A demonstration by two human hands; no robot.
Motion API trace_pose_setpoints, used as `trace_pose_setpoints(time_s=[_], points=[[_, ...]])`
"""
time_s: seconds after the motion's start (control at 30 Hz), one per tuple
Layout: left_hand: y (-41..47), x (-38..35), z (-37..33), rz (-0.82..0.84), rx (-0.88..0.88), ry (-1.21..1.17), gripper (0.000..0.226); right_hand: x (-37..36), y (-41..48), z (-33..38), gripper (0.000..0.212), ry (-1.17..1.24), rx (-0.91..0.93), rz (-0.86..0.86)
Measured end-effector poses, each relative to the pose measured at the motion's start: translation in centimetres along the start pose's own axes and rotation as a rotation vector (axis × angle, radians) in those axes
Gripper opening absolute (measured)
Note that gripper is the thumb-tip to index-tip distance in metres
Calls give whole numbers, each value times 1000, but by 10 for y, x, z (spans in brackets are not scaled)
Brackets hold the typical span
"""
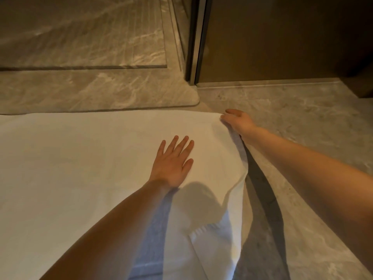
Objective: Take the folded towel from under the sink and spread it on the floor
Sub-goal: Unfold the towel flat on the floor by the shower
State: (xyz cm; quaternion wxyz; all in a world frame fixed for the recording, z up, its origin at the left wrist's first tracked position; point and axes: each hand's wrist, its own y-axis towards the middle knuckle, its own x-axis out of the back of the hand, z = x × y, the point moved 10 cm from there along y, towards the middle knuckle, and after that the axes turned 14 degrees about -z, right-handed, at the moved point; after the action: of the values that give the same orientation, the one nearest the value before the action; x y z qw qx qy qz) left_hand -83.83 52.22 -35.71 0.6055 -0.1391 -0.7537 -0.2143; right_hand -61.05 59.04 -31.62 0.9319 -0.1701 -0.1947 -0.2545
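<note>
A large white towel (80,158) lies unfolded across the marble floor and fills the left and middle of the view. My left hand (173,162) rests flat on it, palm down, fingers spread. My right hand (237,120) pinches the towel's far right corner at the edge of the cloth. The towel's right edge is wavy and slightly lifted between that corner and the near end, where a fold overlaps.
A raised marble step (101,93) with a rounded corner runs just beyond the towel's far edge. A dark metal door frame (194,47) and a brown wall panel (282,41) stand behind. Bare marble floor (302,122) extends to the right.
</note>
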Motion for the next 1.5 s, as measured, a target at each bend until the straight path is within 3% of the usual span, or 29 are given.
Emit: trace_pose_setpoints(time_s=[0.1, 0.2, 0.37, 0.43, 0.53, 0.73, 0.9, 1.07, 1.2, 1.5], points=[[0, 1, 0, -16, -2, -17, 66, -2, -2, 26, 65, -19, 182, 23], [0, 1, 0, -36, -10, -24, 64, 6, -7, 34, 58, -32, 339, -13], [1, 1, 0, -69, -15, -22, 58, 20, -1, 0, 51, -338, 206, -143], [0, 1, 1, -69, -18, -17, 58, 12, -22, 15, 48, -566, 414, -214], [2, 1, 1, -69, -19, -1, 58, -41, -69, 5, 55, -698, 664, -17], [-1, 2, -1, -37, -19, 12, 58, -62, -88, -27, 60, -918, 666, 69], [-4, 6, -14, 107, -8, 0, 60, -65, -98, -19, 60, -964, 671, 173], [-76, 37, -70, 2, -108, -207, 58, -52, -148, -35, 57, -962, 806, 303], [-116, 33, -85, 33, -100, -211, 54, -46, -149, -35, 58, -942, 796, 334], [-134, 26, -163, 134, -303, -567, 42, -50, -150, -34, 58, -955, 785, 332]])
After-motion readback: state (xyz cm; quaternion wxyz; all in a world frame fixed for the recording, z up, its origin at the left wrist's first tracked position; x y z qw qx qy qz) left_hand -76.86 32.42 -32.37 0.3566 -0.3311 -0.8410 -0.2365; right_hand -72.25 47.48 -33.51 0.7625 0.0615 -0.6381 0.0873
